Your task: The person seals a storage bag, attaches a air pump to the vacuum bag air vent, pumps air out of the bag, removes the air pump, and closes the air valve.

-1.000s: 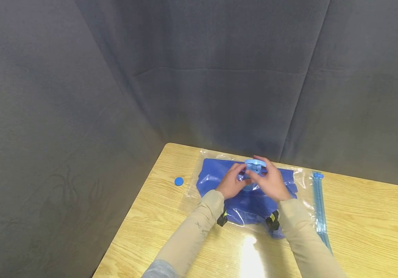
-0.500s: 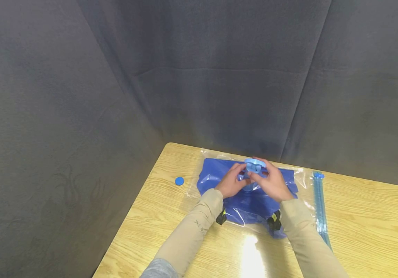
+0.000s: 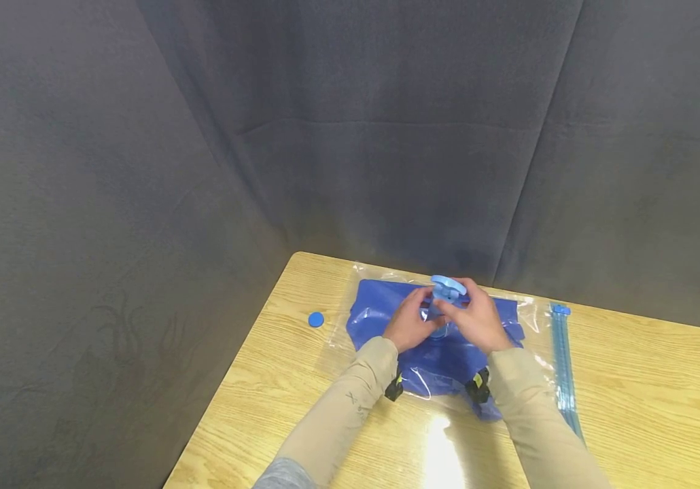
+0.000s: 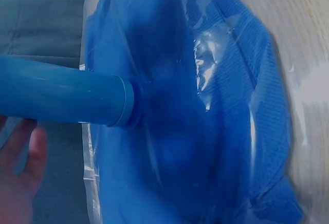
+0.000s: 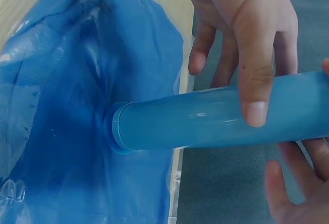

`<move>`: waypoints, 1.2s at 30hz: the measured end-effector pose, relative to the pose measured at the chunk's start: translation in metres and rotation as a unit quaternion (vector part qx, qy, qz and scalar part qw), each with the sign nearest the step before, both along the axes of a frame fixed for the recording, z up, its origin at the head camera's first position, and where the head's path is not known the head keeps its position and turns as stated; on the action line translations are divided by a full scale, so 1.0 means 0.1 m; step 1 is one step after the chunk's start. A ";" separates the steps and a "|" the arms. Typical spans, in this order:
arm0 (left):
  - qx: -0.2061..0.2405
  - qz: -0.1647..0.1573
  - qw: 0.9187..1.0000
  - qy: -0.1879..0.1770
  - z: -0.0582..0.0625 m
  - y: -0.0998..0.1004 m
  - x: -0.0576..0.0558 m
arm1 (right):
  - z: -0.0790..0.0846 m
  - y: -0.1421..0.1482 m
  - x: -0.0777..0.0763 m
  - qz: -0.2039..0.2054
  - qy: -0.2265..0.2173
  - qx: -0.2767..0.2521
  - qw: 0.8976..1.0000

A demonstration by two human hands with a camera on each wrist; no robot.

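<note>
A light-blue hand pump (image 3: 448,285) stands on the valve of a clear vacuum storage bag (image 3: 533,316) with folded blue fabric (image 3: 380,299) inside. My left hand (image 3: 410,320) holds the pump's cylinder, its thumb across the front in the right wrist view. My right hand (image 3: 478,320) grips higher, at the pump's top just under the wide handle. In the left wrist view the cylinder (image 4: 61,93) meets a darker blue ring (image 4: 134,103) on the bag. The handle is out of both wrist views.
A round blue cap (image 3: 316,319) lies on the wooden table (image 3: 264,394) left of the bag. The bag's zip strip (image 3: 563,367), with a blue slider (image 3: 561,310), runs along its right side. Dark grey curtains (image 3: 387,170) hang behind and to the left.
The pump's handle has tilted in the head view, its right end now lower than its left. Both hands have shifted slightly and keep their hold. Bag and cap stay put.
</note>
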State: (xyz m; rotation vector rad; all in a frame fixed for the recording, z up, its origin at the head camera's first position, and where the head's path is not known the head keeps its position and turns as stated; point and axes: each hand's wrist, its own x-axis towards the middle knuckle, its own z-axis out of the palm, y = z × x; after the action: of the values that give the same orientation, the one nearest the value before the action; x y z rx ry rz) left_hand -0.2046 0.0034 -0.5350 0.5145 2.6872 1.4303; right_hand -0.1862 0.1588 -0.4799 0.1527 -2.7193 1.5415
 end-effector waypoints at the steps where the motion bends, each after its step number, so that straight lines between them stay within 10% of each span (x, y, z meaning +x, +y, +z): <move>1: 0.000 0.005 1.000 0.000 0.00 0.01 0.00 | 0.00 0.00 0.00 -0.002 -0.001 0.001 1.000; 36: -0.024 0.038 0.999 0.023 -0.01 0.09 0.00 | -0.01 -0.03 0.02 -0.041 0.025 0.029 0.998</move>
State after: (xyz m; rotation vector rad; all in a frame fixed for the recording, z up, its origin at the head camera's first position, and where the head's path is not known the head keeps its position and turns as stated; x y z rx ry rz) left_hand -0.2046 0.0128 -0.5364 0.4524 2.7975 1.3829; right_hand -0.1841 0.1562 -0.4812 0.0787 -2.6975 1.4206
